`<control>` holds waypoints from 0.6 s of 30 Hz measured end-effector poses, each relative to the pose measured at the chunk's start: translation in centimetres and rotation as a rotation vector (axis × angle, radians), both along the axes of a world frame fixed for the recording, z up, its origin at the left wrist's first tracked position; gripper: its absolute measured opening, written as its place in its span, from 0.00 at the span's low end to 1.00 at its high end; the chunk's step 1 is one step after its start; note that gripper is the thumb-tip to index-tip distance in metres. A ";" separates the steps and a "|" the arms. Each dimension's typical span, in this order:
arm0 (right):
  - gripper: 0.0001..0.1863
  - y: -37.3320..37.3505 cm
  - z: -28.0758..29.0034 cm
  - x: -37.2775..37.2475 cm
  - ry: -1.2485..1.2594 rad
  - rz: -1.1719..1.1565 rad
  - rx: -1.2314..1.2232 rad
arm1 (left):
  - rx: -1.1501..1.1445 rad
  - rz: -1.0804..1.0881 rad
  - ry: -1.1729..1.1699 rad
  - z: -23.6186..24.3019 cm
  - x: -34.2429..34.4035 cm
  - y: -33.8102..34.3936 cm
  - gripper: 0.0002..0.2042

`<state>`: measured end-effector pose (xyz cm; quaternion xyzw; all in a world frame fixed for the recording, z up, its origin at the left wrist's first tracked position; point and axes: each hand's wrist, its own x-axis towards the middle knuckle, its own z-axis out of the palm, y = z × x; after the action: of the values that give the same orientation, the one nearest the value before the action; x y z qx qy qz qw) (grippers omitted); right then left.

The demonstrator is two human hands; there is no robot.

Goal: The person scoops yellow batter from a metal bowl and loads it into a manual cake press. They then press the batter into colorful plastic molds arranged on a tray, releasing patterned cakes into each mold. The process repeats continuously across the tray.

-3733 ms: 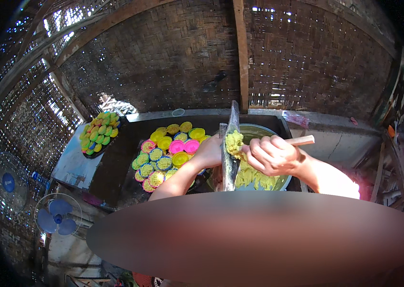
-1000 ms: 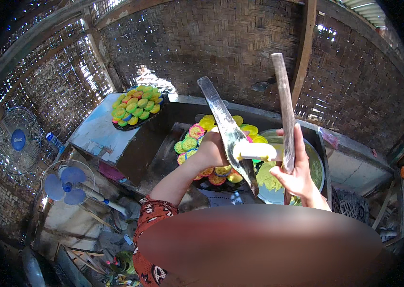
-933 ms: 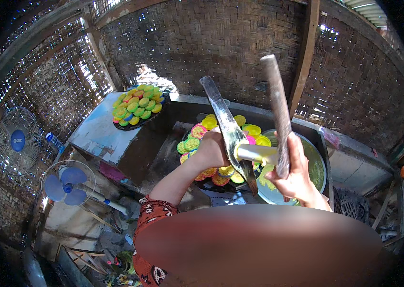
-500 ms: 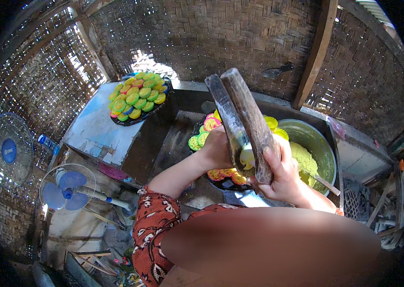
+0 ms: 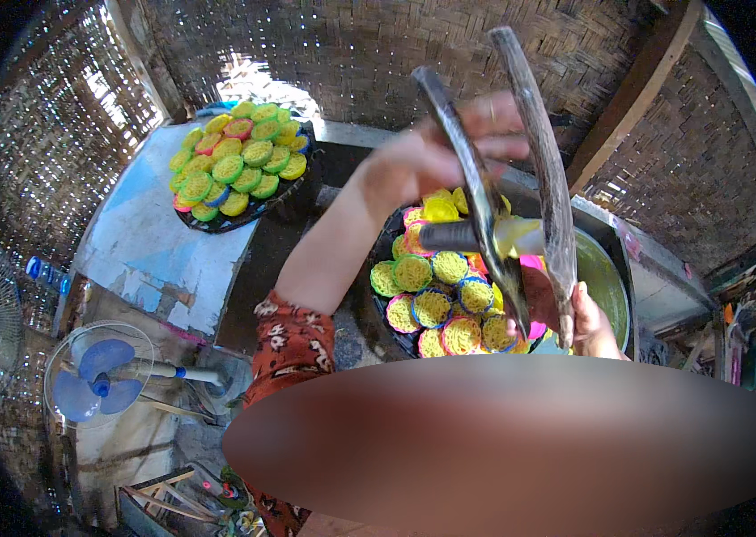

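My left hand [image 5: 436, 152], blurred, is raised with fingers stretched apart around the upper part of a wooden press's dark, glossy bar [image 5: 454, 134]. A paler, weathered bar [image 5: 539, 161] stands to its right, and a cylinder [image 5: 450, 237] crosses the lower part, with yellow dough [image 5: 512, 234] on it. My right hand [image 5: 588, 318] grips the press low by the pale bar; its lower part is hidden by a blur. Beneath the press is a round tray of colourful cups [image 5: 432, 309] filled with yellow strands, beside a metal basin [image 5: 611, 282] at the right.
A second dark tray [image 5: 266, 206] heaped with filled green, yellow and pink cups rests on a pale counter [image 5: 136, 224] at the back left. Two fans [image 5: 101, 380] stand at lower left, near a blue bottle [image 5: 47, 275]. Woven walls surround the work surface.
Since half a second ago, my left hand has risen off the press's middle and spread its fingers. The two bars have moved apart and stand higher in view, and more of the cups shows.
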<state>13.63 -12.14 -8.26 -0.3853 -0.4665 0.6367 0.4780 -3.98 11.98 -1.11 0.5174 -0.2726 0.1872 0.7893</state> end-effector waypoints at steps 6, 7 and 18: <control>0.60 0.6 2.5 -0.4 -0.105 0.001 -0.124 | -0.348 -0.167 -0.242 4.7 0.4 0.1 0.24; 0.59 0.6 3.0 -0.2 -0.113 -0.003 -0.155 | -0.247 -0.161 -0.329 3.1 2.3 2.5 0.26; 0.45 5.9 0.7 2.2 -0.203 -0.118 -0.399 | -0.614 -0.017 -0.157 -6.7 6.0 10.9 0.36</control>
<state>15.86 -6.27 -7.53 -0.5608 -0.3539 0.6453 0.3792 2.06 22.84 -7.86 0.2365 -0.2677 0.2937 0.8866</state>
